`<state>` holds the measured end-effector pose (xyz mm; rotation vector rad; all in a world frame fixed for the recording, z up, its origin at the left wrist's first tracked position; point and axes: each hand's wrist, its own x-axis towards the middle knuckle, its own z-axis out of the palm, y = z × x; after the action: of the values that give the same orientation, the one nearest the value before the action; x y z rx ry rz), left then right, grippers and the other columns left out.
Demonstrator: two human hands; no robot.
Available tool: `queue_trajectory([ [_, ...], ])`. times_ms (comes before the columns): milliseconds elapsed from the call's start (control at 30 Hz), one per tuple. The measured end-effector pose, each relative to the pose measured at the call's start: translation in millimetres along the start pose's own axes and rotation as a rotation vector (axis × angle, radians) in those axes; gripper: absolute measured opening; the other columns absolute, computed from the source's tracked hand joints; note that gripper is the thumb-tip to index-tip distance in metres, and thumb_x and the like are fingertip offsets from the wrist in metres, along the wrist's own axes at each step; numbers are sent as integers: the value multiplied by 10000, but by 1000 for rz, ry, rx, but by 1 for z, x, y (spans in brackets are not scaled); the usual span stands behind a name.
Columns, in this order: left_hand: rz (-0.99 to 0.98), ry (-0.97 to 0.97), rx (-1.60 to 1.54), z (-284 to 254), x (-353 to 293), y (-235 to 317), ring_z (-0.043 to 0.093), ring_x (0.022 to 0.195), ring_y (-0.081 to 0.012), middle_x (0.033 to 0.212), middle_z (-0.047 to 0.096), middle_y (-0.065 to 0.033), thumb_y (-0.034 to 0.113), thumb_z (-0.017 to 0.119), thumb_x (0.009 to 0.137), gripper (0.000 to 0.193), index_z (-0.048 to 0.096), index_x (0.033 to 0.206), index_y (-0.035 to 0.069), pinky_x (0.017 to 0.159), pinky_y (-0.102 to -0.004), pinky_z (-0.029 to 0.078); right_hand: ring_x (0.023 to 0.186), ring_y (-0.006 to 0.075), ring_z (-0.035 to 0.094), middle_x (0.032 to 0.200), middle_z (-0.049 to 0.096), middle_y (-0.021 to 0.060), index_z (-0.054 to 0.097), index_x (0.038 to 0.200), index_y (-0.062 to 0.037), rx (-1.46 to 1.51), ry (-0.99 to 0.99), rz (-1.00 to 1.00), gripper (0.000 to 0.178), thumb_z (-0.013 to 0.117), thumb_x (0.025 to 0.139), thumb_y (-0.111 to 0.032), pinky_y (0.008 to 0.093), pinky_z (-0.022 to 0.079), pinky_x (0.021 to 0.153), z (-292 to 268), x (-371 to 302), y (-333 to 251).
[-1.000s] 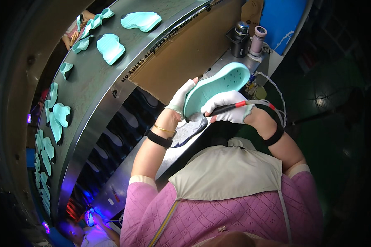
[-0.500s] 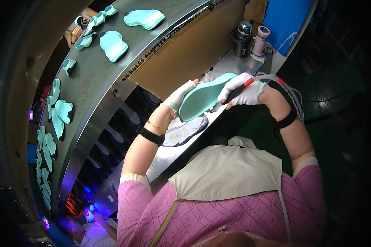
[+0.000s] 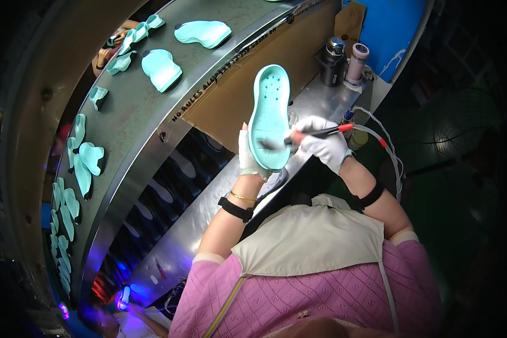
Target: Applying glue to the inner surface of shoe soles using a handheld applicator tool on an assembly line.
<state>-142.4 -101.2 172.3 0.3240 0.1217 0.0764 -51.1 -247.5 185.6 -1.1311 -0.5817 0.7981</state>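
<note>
My left hand (image 3: pixel 247 155), in a white glove with bare fingertips, grips a mint-green shoe sole (image 3: pixel 271 107) by its edge near the heel. The sole stands nearly lengthwise, its inner face with small holes toward me. My right hand (image 3: pixel 325 145), gloved alike, is closed round a brush (image 3: pixel 325 133) with a black handle and red band; a pale tube (image 3: pixel 372 133) runs from it. The brush's dark head is blurred over the heel area; whether it touches cannot be made out. Below the sole, a greyish shoe-shaped piece (image 3: pixel 274 183) on the bench is partly hidden.
A curved conveyor belt (image 3: pixel 127 104) at the left carries several mint-green soles (image 3: pixel 161 70). Cardboard (image 3: pixel 231 104) lines its near side. A black bottle (image 3: pixel 332 65) and a pink bottle (image 3: pixel 356 65) stand on the metal bench (image 3: pixel 200 217). Another person (image 3: pixel 132 321) works at lower left.
The sole has turned from slanted to nearly lengthwise, with its inner face now showing. My right hand has left the sole's edge, and the brush is now over the heel.
</note>
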Motion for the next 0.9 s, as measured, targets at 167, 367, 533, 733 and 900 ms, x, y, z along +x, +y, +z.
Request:
queue_trajectory([
  [167, 69, -7, -60, -5, 0, -5, 542, 1006, -271, 1171, 514, -149, 508, 356, 880, 596, 422, 1238, 35, 863, -399, 457, 750, 61, 570, 797, 621, 9, 603, 845, -46, -215, 106, -169, 102, 673, 774, -66, 210, 457, 691, 28, 5, 1],
  [367, -7, -10, 115, 17, -10, 1, 586, 905, -328, 1124, 524, -192, 599, 255, 867, 706, 419, 1221, 11, 784, -404, 497, 682, 89, 590, 746, 629, 38, 587, 817, -49, -68, 65, -30, 75, 644, 803, -96, 214, 467, 607, -2, 17, -23],
  [533, 28, 41, 228, 16, -27, -4, 580, 949, -305, 1094, 551, -197, 561, 228, 891, 704, 375, 1273, -11, 823, -415, 484, 702, 69, 566, 754, 619, -3, 586, 823, -52, -287, 309, -212, 63, 644, 799, -55, 202, 463, 654, -27, 57, -54],
  [733, 114, 58, 258, 17, -30, 2, 602, 887, -282, 1072, 563, -188, 528, 233, 906, 664, 392, 1258, -12, 807, -389, 494, 820, 146, 598, 840, 577, 62, 601, 842, -22, -770, -62, -555, 152, 622, 725, 73, 257, 486, 727, -3, 22, -54],
  [900, 204, 47, 370, -5, -23, 8, 610, 824, -236, 1020, 581, -154, 505, 289, 910, 611, 423, 1225, -1, 711, -341, 518, 724, 138, 613, 843, 582, 70, 588, 834, -10, -894, -263, -540, 115, 629, 743, 47, 244, 514, 635, 7, -2, -56],
])
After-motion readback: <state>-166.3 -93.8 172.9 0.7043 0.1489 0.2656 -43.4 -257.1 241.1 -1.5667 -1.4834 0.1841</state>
